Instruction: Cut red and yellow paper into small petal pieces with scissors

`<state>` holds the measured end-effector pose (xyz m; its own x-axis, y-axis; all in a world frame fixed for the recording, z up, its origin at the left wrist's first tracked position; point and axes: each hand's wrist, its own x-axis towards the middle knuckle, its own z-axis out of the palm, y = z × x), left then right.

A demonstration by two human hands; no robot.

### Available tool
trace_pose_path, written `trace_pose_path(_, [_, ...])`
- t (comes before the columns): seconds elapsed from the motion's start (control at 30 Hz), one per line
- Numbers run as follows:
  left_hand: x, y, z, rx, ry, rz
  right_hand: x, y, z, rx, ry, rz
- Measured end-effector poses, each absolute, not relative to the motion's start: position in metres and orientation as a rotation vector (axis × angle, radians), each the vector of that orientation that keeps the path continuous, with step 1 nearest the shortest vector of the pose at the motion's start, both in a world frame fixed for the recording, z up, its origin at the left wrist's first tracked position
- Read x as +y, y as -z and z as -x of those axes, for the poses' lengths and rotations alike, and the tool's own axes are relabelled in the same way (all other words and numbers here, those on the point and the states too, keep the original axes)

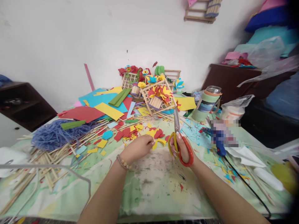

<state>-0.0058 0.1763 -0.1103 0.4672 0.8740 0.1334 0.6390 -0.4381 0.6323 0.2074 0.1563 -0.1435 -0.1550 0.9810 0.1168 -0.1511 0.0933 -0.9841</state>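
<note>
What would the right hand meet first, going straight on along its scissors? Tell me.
Likely the flower frame, just past the tips of the scissors in the right hand; depth is unclear, so it may pass beside it.

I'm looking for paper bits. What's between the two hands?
In the head view, a yellow paper scrap lies by the left hand, near the right hand holding scissors.

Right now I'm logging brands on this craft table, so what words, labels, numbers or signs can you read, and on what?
No text can be read anywhere.
On the tumbler: coloured bands only, no legible words.
On the scissors in the right hand: no marking shows.
On the glue gun: partly under a blurred patch, unreadable.
On the yellow paper scrap in the left hand: plain.
</note>
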Motion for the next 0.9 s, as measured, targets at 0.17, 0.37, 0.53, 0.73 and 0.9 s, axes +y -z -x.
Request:
trace_pose_path(0.17, [0.192, 0.124, -0.005, 1.453, -0.732, -2.082, 0.159, 0.147, -0.207, -1.206, -1.323, 0.960])
trace_pose_path(0.37, [0.211, 0.141, -0.011, 1.543, -0.763, -2.003, 0.160, 0.149, -0.207, -1.232, -1.331, 0.954])
trace_pose_path(0.53, [0.200, 0.137, -0.010, 1.513, -0.784, -2.072, 0.158, 0.143, -0.205, -1.215, -1.330, 0.957])
trace_pose_path(0.73, [0.186, 0.139, -0.029, 1.318, -0.457, -2.524, 0.156, 0.140, -0.203, -1.213, -1.319, 1.002])
trace_pose_path(0.9, [0.185, 0.144, -0.038, 1.405, -0.390, -2.578, 0.156, 0.140, -0.203, -1.193, -1.327, 1.022])
